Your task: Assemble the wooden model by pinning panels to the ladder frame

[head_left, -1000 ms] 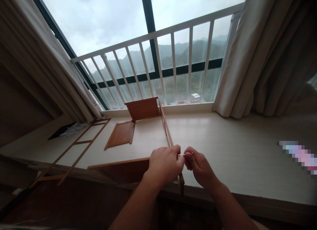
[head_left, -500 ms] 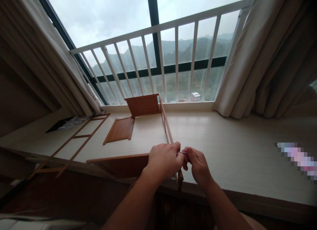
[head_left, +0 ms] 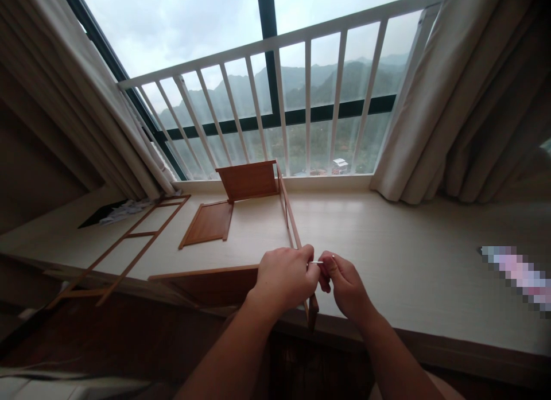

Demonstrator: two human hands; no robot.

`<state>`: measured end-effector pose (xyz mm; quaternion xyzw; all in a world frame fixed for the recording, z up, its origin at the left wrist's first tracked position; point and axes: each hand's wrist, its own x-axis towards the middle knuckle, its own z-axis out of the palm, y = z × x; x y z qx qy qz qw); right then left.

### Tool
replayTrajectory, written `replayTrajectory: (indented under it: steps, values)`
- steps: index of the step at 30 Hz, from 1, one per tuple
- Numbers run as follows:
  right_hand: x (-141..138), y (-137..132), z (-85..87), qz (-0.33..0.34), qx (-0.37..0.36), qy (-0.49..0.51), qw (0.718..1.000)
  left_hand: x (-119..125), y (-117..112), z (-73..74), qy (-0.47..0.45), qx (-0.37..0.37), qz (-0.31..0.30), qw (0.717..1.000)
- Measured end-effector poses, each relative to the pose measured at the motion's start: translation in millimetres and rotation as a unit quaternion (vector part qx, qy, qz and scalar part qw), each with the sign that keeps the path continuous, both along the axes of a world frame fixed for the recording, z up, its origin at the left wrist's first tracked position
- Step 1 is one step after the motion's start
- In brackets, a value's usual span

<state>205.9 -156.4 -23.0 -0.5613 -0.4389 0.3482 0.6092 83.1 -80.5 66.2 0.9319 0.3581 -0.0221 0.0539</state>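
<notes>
My left hand [head_left: 287,276] is closed round the near end of a narrow brown wooden side frame [head_left: 291,216], beside a wooden panel [head_left: 206,285] that reaches left from it. Just to the right, my right hand [head_left: 346,282] pinches a thin metal hex key [head_left: 316,263] between thumb and fingers. The key's shaft points left towards the frame at my left fingers; its tip is hidden there. An upright wooden panel [head_left: 249,181] joins the frame's far end.
A flat wooden panel [head_left: 207,222] lies on the pale sill [head_left: 408,256]. Left of it, a ladder-like wooden frame [head_left: 142,235] hangs over the sill's edge. A white railing [head_left: 307,101] and curtains [head_left: 413,119] stand behind. A blurred-out item [head_left: 516,276] lies at right.
The right hand's fingers have shifted slightly round the hex key, and more of its shaft shows. My left hand keeps its hold on the frame.
</notes>
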Motion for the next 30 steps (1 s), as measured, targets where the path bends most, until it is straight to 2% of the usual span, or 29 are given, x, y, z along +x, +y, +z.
replayTrajectory:
  steps: [6,15,22,30]
  values:
    - [5,-2,-6.0,0.008,0.01,-0.056,0.998,1,0,1.3,0.002,-0.004,0.0,1.0]
    - [7,-4,1.3,0.006,0.02,-0.109,0.994,1,0,-0.2,0.004,-0.003,0.001,1.0]
    - [12,-5,-0.9,-0.014,0.032,-0.178,0.983,1,0,-0.7,0.019,-0.013,0.008,1.0]
    - [5,-7,6.3,-0.035,0.069,-0.153,0.985,3,1,-2.1,0.018,-0.017,0.0,1.0]
